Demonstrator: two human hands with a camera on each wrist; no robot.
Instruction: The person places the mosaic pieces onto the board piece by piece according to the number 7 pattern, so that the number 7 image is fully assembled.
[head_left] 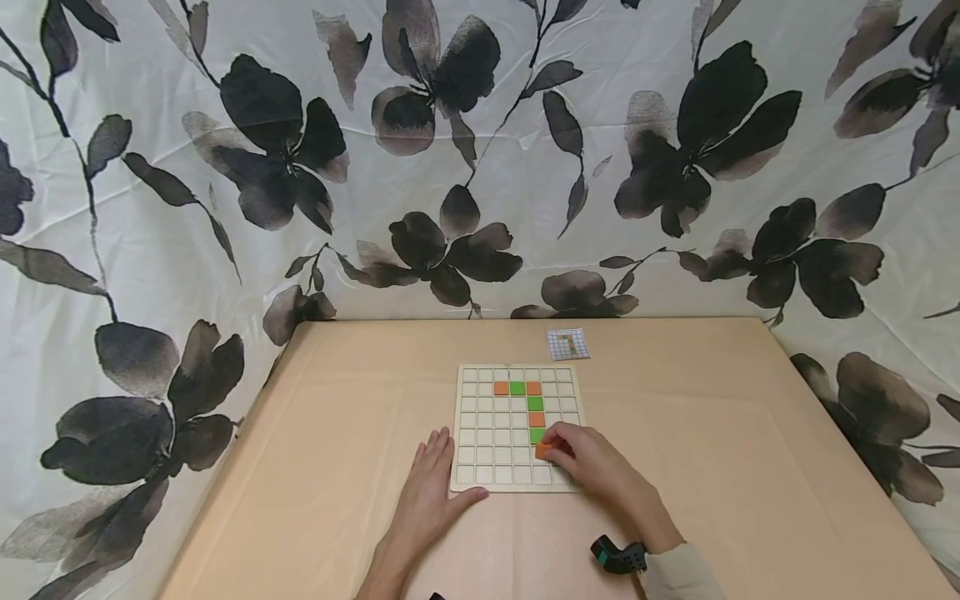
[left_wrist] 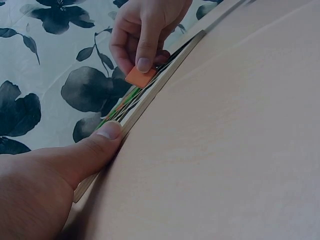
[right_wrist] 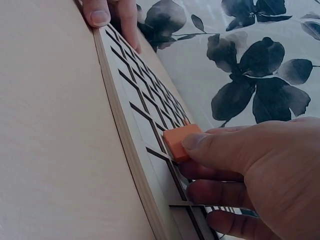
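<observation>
A pale wooden grid board point(head_left: 480, 467) lies on the table. My right hand point(head_left: 600, 471) pinches an orange square tile point(right_wrist: 175, 142) between thumb and fingers, tilted over the grid just below the lowest green tile point(head_left: 536, 435). Other orange and green tiles sit in the cells: a short row near the top with an orange tile point(head_left: 501, 388) at its left end, and a column running down from the row's right end. At the board's lower left corner rests my left hand point(head_left: 431, 487), fingers straight along the side, its thumb point(left_wrist: 109, 131) touching the near edge.
Behind the board lies a small card point(head_left: 567, 344) printed with a coloured grid pattern. The beige table point(head_left: 337, 400) extends to both sides. A floral cloth point(head_left: 480, 183) hangs beyond its far edge. A dark band point(head_left: 618, 556) sits on my right wrist.
</observation>
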